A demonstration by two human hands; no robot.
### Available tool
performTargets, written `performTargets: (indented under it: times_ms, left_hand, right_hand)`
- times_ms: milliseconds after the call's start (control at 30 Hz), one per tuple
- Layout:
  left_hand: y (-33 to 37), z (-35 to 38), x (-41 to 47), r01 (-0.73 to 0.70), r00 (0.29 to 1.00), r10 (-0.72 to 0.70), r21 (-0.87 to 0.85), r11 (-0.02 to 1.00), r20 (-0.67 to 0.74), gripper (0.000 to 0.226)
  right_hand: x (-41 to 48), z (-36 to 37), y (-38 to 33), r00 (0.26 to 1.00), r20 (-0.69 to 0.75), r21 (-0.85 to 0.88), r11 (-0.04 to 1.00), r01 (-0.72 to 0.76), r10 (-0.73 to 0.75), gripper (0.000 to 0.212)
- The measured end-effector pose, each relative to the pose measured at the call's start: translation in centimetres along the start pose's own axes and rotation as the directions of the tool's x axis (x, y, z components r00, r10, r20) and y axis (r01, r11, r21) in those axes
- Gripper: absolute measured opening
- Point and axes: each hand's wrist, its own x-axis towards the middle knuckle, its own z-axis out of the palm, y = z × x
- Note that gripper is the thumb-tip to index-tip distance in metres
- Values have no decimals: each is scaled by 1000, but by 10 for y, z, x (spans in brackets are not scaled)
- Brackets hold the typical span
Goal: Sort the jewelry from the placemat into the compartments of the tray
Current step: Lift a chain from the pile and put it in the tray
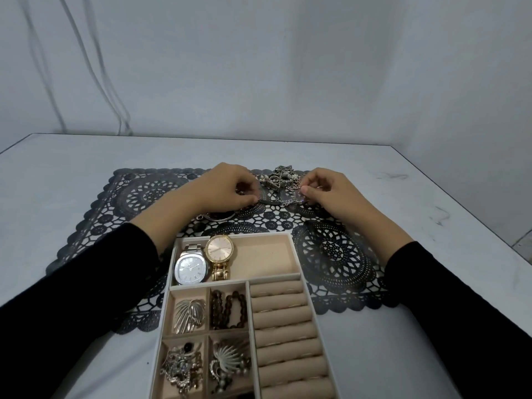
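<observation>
A black lace placemat [331, 254] lies on the table. At its far edge sits a tangled pile of jewelry [277, 178]. My left hand [230, 187] and my right hand [331, 191] each pinch an end of a thin chain [283, 200] stretched between them just in front of the pile. A dark round piece [216, 216] lies under my left wrist. The beige tray [259, 256] stands near me. It holds a silver watch [191, 267], a gold watch [220, 250], brooches [190, 313], brown beads [227, 309] and ring rolls [285, 332].
The white table [431, 197] runs to a wall behind and has an edge at the right. Cables [95, 67] hang down the wall at the back left.
</observation>
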Motion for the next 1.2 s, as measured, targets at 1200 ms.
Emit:
performTargets:
  times_ms: [1200]
  left_hand:
    - [31,-39,-36,122,913,-256,-383,916,-319,4]
  right_hand:
    - [-16,-3,-24,991,-93,420,906,-50,98,7]
